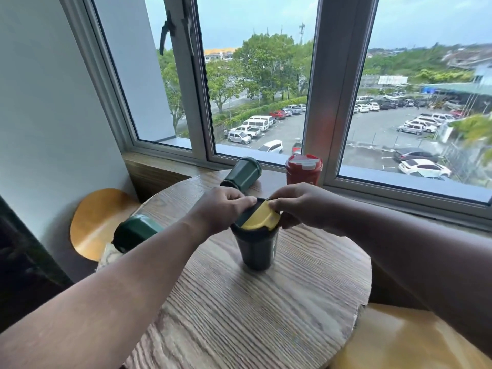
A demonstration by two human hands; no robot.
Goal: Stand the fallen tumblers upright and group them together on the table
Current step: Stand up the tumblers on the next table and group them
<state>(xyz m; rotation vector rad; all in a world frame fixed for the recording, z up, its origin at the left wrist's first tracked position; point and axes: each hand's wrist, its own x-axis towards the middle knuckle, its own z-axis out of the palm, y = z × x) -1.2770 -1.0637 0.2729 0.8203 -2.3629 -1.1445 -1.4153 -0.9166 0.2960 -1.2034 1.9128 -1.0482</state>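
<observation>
A dark tumbler (256,247) stands upright in the middle of the round wooden table (266,302). Its yellow lid (262,218) sits tilted on the rim. My left hand (221,209) pinches the lid's left edge, and my right hand (300,205) pinches its right edge. A green tumbler (243,173) lies on its side at the table's far edge. Another green tumbler (134,231) lies fallen at the left edge, partly behind my left forearm. A red tumbler (303,170) stands upright by the window.
A wooden window sill (165,169) and the window frame run right behind the table. A round wooden stool (98,222) sits low at the left, and a yellow seat (399,342) at the lower right. A white wall closes the left side.
</observation>
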